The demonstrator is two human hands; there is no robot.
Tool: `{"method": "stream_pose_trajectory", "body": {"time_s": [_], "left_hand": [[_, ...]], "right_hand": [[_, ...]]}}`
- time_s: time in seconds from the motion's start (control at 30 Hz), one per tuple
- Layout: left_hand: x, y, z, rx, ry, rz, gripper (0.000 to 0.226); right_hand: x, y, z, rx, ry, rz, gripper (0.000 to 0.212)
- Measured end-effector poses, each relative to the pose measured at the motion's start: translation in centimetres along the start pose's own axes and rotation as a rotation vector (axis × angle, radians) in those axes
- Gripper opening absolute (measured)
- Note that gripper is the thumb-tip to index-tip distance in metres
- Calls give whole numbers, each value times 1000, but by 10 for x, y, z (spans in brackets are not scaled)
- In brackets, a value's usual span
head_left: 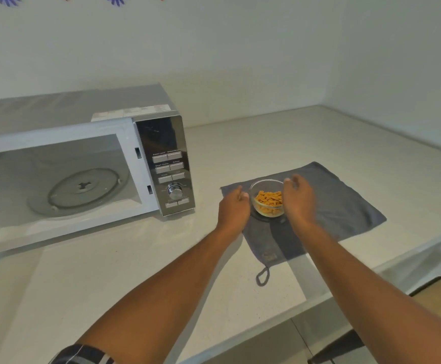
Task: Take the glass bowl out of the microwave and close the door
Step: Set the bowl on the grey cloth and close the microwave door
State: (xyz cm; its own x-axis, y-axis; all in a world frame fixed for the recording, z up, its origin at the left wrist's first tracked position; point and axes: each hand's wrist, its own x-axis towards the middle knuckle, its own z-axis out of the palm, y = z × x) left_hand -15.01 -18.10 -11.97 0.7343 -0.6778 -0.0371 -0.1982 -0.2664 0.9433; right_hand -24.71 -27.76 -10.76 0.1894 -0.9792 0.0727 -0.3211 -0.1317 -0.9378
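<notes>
A clear glass bowl [266, 198] with orange pasta pieces stands on a grey cloth [340, 203] on the counter, to the right of the microwave [82, 164]. My left hand [234, 206] is at the bowl's left side and my right hand [298, 199] at its right side, fingers loosely spread; whether they touch the glass is unclear. The microwave's door is swung out of sight to the left, and its cavity shows only the glass turntable [82, 189].
The pale counter [135, 271] ends in a front edge at the lower right, with a brown stool top [440, 292] below it. White walls meet in a corner at the back right. The cloth's hanging loop [262, 277] lies towards me.
</notes>
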Motion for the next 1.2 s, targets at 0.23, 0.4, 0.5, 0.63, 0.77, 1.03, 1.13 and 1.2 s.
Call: {"method": "stream_pose_trajectory", "body": {"time_s": [0.23,0.4,0.5,0.63,0.77,1.03,1.13,1.2], "left_hand": [[-40,-22,-68,-24,210,137,27],[-77,-49,-143,98,374,205,26],[-105,-60,-188,72,463,199,30],[-149,-69,-244,54,521,154,43],[-197,-74,-295,15,570,118,55],[-273,-76,-353,-100,616,181,64],[-292,-76,-356,-98,618,252,59],[-301,-75,-354,-120,623,267,48]], "right_hand": [[-74,-36,41,39,-187,-347,29],[-133,-53,84,12,-366,-446,25],[-175,-67,104,43,-464,-468,25],[-234,-90,130,93,-592,-535,23],[-298,-116,149,119,-725,-615,26],[-406,-201,164,237,-873,-889,33],[-439,-233,159,236,-978,-1066,48],[-457,-249,155,186,-1098,-1170,66]]}}
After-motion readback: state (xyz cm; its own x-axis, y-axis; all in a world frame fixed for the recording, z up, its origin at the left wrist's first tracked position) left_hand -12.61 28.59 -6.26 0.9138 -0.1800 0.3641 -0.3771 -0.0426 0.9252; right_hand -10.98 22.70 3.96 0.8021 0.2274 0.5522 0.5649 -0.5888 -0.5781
